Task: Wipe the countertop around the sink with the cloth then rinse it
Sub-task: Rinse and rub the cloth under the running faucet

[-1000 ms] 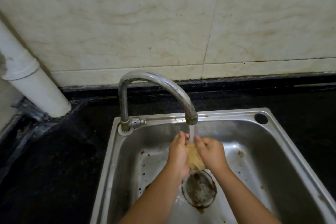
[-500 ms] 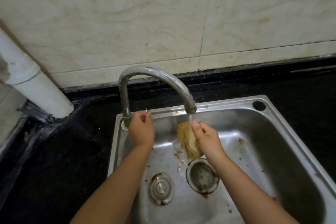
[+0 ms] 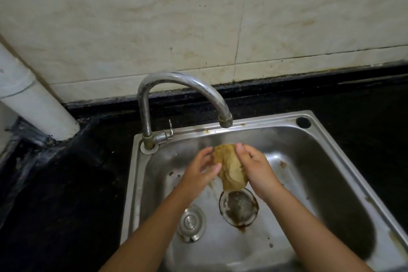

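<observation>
A wet yellowish-brown cloth hangs bunched over the steel sink basin, below and in front of the faucet spout. My right hand grips its right side, fingers curled over the top. From the left, my left hand holds the cloth between fingers and thumb. No water stream shows from the spout. The black countertop surrounds the sink.
The faucet's small lever sits at the base of the curved neck. A round strainer drain and a metal plug lie on the sink floor. A white pipe stands at the back left, against the tiled wall.
My left hand left the cloth, went to the faucet lever, and has come back to the cloth. The water stream seen earlier is gone. My right hand kept holding the cloth.
</observation>
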